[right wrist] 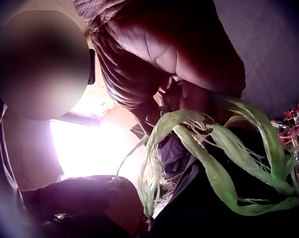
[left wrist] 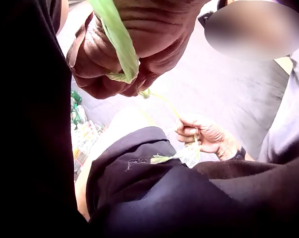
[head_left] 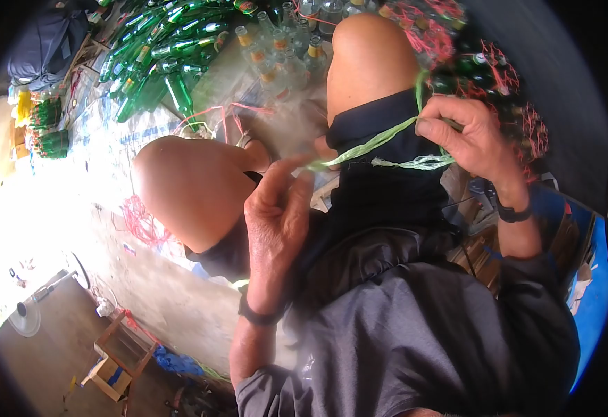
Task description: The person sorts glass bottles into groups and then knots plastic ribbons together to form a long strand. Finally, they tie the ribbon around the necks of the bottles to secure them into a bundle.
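Left hand (head_left: 276, 212) pinching one end of green twine (head_left: 373, 146), right hand (head_left: 467, 139) pinching it further along. Twine strung between hands above shorts (head_left: 394, 191), near right leg's hem; frayed end hangs loose from right hand. Green bottles (head_left: 165, 52) heaped toward floor's (head_left: 231, 76) far edge, clear bottles (head_left: 279, 59) beside.

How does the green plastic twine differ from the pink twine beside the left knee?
Colour: the green plastic twine is pale green, while the pink twine is reddish pink. Pose: the green plastic twine spans from the left grip to the right grip, whereas the pink twine lies in a loose tangle. Both are stringy.
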A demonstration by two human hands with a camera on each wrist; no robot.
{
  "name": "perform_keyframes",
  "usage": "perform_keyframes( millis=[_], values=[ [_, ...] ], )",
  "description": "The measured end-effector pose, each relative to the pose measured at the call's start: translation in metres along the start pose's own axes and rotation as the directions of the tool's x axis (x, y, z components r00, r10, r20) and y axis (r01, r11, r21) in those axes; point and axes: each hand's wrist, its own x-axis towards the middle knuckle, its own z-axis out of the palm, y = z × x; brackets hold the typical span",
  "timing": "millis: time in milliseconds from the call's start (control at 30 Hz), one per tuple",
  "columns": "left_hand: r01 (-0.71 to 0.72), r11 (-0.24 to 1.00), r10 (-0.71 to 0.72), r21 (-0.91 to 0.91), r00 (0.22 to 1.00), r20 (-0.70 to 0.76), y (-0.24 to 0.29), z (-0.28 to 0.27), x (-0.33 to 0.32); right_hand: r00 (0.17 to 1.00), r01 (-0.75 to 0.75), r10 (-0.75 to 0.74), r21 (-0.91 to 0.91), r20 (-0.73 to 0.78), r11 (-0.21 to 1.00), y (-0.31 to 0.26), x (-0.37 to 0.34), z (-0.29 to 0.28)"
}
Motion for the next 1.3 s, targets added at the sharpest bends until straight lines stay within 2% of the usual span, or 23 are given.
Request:
perform_keyframes(
  millis=[67, 267, 333, 367, 433, 467, 500, 533, 567, 633, 700, 767, 800, 833, 933, 1000, 1033, 1133, 1200, 1233, 1300],
  values=[
    [-0.084, 0.996, 0.083, -0.035, 0.996, -0.021, -0.005, 0.002, 0.001, 0.999, 0.049, -0.049, -0.010, -0.003, 0.999, 0.001, 0.000, 0.001],
    [-0.071, 0.993, 0.063, -0.092, 0.994, -0.092, -0.005, 0.001, -0.003, 0.990, -0.005, 0.011, -0.045, 0.144, 0.999, -0.005, -0.004, -0.005],
    [-0.056, 0.993, 0.046, -0.108, 0.995, -0.090, -0.005, 0.000, -0.004, 0.971, 0.104, -0.066, -0.162, 0.229, 0.981, -0.008, -0.005, -0.007],
    [-0.040, 0.991, 0.029, -0.126, 0.996, -0.088, -0.006, -0.001, -0.004, 0.971, 0.105, -0.066, -0.161, 0.229, 0.981, -0.014, -0.005, -0.009],
    [-0.064, 0.990, 0.054, -0.124, 0.995, -0.083, -0.012, -0.002, -0.004, 0.990, 0.006, 0.039, -0.313, 0.137, 0.950, -0.029, -0.006, -0.008],
    [-0.088, 0.988, 0.079, -0.123, 0.994, -0.076, -0.014, -0.002, -0.004, 0.990, 0.006, 0.039, -0.312, 0.137, 0.950, -0.032, -0.006, -0.005],
    [-0.088, 0.989, 0.079, -0.123, 0.994, -0.075, -0.014, -0.001, -0.003, 0.992, 0.118, -0.122, -0.401, 0.015, 0.909, -0.035, -0.004, -0.001],
    [-0.106, 0.983, 0.094, -0.150, 0.992, -0.086, -0.013, 0.001, -0.003, 0.953, 0.209, -0.290, -0.498, -0.090, 0.842, -0.038, -0.003, 0.002],
    [-0.125, 0.976, 0.109, -0.177, 0.989, -0.098, -0.013, 0.002, -0.003, 0.953, 0.207, -0.289, -0.498, -0.092, 0.842, -0.043, -0.003, 0.003],
    [-0.126, 0.978, 0.112, -0.169, 0.990, -0.087, -0.012, 0.003, -0.003, 0.959, 0.241, -0.280, -0.407, -0.037, 0.881, -0.057, -0.003, 0.004],
    [-0.126, 0.979, 0.116, -0.160, 0.991, -0.072, -0.011, 0.003, -0.004, 0.929, 0.327, -0.370, -0.413, -0.026, 0.850, -0.067, 0.001, 0.016],
    [-0.163, 0.972, 0.158, -0.172, 0.987, -0.041, -0.010, 0.005, -0.004, 0.906, 0.411, -0.424, -0.274, 0.015, 0.869, -0.061, 0.008, 0.032],
    [-0.163, 0.972, 0.158, -0.172, 0.987, -0.040, -0.009, 0.005, -0.004, 0.895, 0.435, -0.446, -0.189, -0.019, 0.880, -0.057, 0.011, 0.043],
    [-0.154, 0.974, 0.151, -0.166, 0.988, -0.034, -0.007, 0.006, -0.005, 0.907, 0.416, -0.419, -0.069, -0.038, 0.907, -0.054, 0.014, 0.054],
    [-0.160, 0.970, 0.158, -0.181, 0.987, -0.027, -0.007, 0.007, -0.006, 0.916, 0.397, -0.399, -0.047, -0.049, 0.917, -0.037, 0.019, 0.079],
    [-0.172, 0.964, 0.170, -0.202, 0.985, -0.026, -0.008, 0.006, -0.006, 0.955, 0.295, -0.296, 0.025, 0.027, 0.955, -0.033, 0.020, 0.087],
    [-0.171, 0.965, 0.169, -0.201, 0.985, -0.024, -0.008, 0.005, -0.007, 0.955, 0.295, -0.295, 0.026, 0.030, 0.955, -0.033, 0.019, 0.088],
    [-0.173, 0.966, 0.171, -0.193, 0.985, -0.027, -0.009, 0.004, -0.007, 0.977, 0.211, -0.209, 0.074, -0.037, 0.975, -0.037, 0.016, 0.086],
    [-0.178, 0.966, 0.176, -0.187, 0.984, -0.030, -0.009, 0.003, -0.007, 0.967, 0.256, -0.250, -0.176, 0.055, 0.950, -0.042, 0.013, 0.069],
    [-0.182, 0.963, 0.180, -0.201, 0.983, -0.027, -0.009, 0.002, -0.007, 0.967, 0.256, -0.250, -0.178, 0.056, 0.950, -0.047, 0.012, 0.059],
    [-0.186, 0.958, 0.185, -0.216, 0.982, -0.026, -0.009, 0.002, -0.008, 0.955, 0.295, -0.225, -0.557, 0.193, 0.776, -0.057, 0.009, 0.044]
  ],
)
